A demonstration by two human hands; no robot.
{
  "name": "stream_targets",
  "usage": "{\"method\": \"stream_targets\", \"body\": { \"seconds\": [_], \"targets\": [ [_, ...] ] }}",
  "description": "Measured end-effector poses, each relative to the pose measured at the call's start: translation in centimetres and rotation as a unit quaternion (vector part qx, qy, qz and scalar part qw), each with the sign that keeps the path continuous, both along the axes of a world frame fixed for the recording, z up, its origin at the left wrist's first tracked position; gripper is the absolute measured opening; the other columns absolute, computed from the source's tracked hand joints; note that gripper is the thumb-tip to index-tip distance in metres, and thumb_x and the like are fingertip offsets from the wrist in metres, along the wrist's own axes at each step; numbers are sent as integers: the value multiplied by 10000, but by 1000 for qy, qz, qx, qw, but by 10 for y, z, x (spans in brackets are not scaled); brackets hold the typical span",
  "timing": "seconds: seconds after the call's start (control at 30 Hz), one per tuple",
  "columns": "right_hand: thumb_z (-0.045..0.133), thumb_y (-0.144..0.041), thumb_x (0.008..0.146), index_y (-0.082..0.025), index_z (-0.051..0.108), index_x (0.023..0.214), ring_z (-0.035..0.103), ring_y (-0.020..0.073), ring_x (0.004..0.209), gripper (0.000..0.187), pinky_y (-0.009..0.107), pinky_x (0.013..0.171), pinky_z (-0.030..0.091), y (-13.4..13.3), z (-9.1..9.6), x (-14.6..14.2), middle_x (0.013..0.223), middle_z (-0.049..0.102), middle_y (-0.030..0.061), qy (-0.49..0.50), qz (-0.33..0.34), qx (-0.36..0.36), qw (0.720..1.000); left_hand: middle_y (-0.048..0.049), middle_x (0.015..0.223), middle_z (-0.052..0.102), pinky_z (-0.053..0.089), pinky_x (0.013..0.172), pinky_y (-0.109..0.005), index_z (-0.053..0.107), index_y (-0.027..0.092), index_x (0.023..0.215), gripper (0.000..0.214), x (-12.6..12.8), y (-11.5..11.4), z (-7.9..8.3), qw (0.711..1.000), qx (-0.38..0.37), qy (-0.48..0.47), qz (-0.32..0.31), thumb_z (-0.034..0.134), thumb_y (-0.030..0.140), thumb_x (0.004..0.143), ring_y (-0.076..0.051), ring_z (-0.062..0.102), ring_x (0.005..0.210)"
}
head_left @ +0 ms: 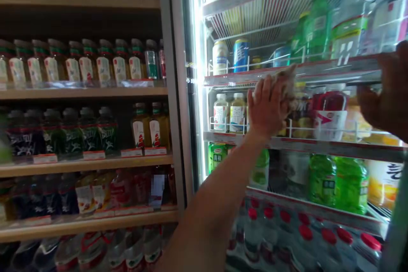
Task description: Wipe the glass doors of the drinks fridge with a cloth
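Note:
My left hand [266, 108] reaches up into a lit drinks cooler and presses a crumpled light cloth [288, 78] against the front rail of a wire shelf [321, 72]. Just behind the hand, small bottles with white caps [229, 112] and a red-and-white container [330, 112] stand on the shelf below. My right hand [387, 93] is dark and blurred at the right edge, level with the same shelves. I cannot make out its fingers or whether it holds anything.
The cooler holds cans [240, 54] above, green bottles [338, 182] lower down and red-capped water bottles [287, 233] at the bottom. Its grey frame [174, 93] separates it from wooden shelves [83, 92] packed with bottled drinks on the left.

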State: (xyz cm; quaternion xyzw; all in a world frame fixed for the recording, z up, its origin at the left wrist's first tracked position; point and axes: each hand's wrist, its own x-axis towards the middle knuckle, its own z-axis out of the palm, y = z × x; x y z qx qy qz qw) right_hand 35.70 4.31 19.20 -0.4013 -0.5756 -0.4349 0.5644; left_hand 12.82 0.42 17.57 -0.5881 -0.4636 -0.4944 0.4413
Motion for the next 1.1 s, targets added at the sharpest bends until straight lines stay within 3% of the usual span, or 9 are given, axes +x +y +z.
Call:
{"method": "stream_targets", "body": {
  "seconds": [0.1, 0.2, 0.27, 0.4, 0.53, 0.6, 0.8, 1.0, 1.1],
  "targets": [
    [136, -544, 881, -135, 221, 1427, 172, 272, 1390, 688, 549, 989, 198, -2, 2, 12, 1510, 217, 112, -61, 34, -22, 997, -49, 1442, 369, 192, 1143, -452, 421, 218, 1313, 448, -64, -6, 10, 999, 19, -33, 38, 382, 334, 882, -198, 253, 1374],
    [208, -443, 914, -149, 259, 1419, 131, 227, 1409, 588, 531, 1071, 139, -4, -4, 9, 1505, 226, 123, -52, 26, -15, 998, -180, 1421, 365, 226, 1107, -539, 399, 100, 1315, 479, -139, -21, 15, 984, 55, -151, 70, 352, 299, 883, -282, 297, 1349],
    [274, -407, 910, -159, 296, 1403, 119, 222, 1413, 552, 520, 1091, 118, -4, -6, 5, 1506, 224, 120, -47, 18, -18, 999, -258, 1425, 309, 246, 1087, -551, 378, 6, 1304, 515, -160, -24, 7, 981, 73, -167, 70, 335, 306, 887, -326, 267, 1354],
    [330, -366, 899, -168, 368, 1360, 147, 219, 1407, 503, 493, 1101, 110, -3, -8, 2, 1502, 243, 115, -35, 8, -17, 999, -211, 1465, 266, 241, 1115, -474, 329, 49, 1342, 546, -107, -8, -48, 997, 73, -3, 12, 385, 325, 874, -279, 172, 1392],
    [338, -349, 891, -162, 388, 1346, 170, 225, 1401, 494, 484, 1104, 117, -5, -11, 5, 1496, 259, 117, -32, 10, -29, 999, -140, 1447, 344, 259, 1112, -442, 283, 160, 1387, 587, -54, 0, -104, 971, 45, 229, -52, 463, 321, 852, -241, 148, 1400],
    [343, -342, 889, -171, 375, 1353, 169, 227, 1402, 496, 492, 1104, 120, -6, -14, 6, 1496, 261, 113, -34, 9, -37, 999, -135, 1425, 383, 251, 1114, -438, 301, 178, 1386, 563, -72, -5, -107, 973, 42, 224, -30, 449, 298, 855, -238, 193, 1390],
    [317, -364, 904, -184, 373, 1349, 147, 222, 1406, 483, 497, 1107, 104, -7, -28, 1, 1496, 258, 117, -10, 17, -40, 999, -233, 1477, 212, 275, 1065, -558, 246, 64, 1400, 574, -151, -18, -95, 992, 95, -47, 67, 369, 278, 882, -345, 211, 1371],
    [326, -405, 890, -212, 346, 1377, 113, 224, 1416, 525, 487, 1121, 108, -10, -65, -10, 1502, 251, 92, -55, 0, -51, 997, -137, 1411, 403, 269, 1110, -408, 333, 170, 1373, 544, -86, -12, -180, 971, 34, 231, -58, 438, 242, 844, -238, 210, 1382],
    [306, -402, 892, -215, 364, 1371, 141, 211, 1412, 518, 473, 1121, 125, -11, -80, -10, 1488, 287, 93, -66, -4, -33, 997, -145, 1415, 394, 229, 1127, -428, 314, 171, 1386, 558, -102, -16, -192, 978, 28, 202, -37, 442, 241, 847, -234, 214, 1380]
  ]
}}
